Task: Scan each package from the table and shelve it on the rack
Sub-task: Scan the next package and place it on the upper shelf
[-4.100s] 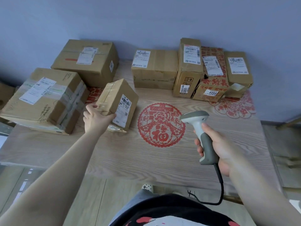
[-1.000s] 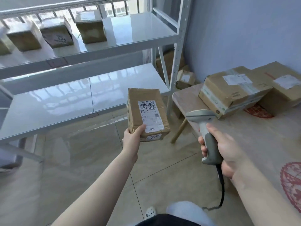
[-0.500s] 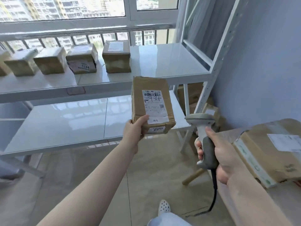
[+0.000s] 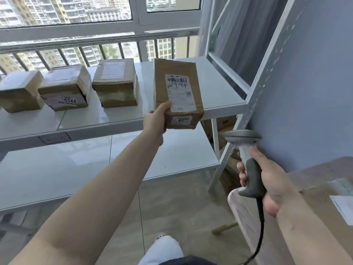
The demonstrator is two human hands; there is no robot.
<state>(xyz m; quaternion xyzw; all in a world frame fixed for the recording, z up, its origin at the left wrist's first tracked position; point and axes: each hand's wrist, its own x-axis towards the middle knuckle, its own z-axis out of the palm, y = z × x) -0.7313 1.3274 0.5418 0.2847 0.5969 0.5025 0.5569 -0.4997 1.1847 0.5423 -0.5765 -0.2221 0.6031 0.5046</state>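
Note:
My left hand [image 4: 157,118] grips a small brown cardboard package [image 4: 178,92] by its lower left corner and holds it out over the front edge of the white rack's upper shelf [image 4: 219,88]. The package's white label faces me. Three shelved packages [image 4: 114,85] stand in a row on that shelf to the left. My right hand [image 4: 267,176] is closed around the grey handle of a corded barcode scanner [image 4: 246,150], held low at the right and apart from the package.
The rack's lower shelf [image 4: 57,169] lies below. A slanted white rack post [image 4: 261,79] stands by the blue wall. The wooden table [image 4: 240,205] with a large box [image 4: 328,205] is at lower right. More boxes sit on the floor behind the post.
I carried the package from the table toward the rack. In the last second it has risen and moved forward to the upper shelf's edge. The scanner stays in my right hand.

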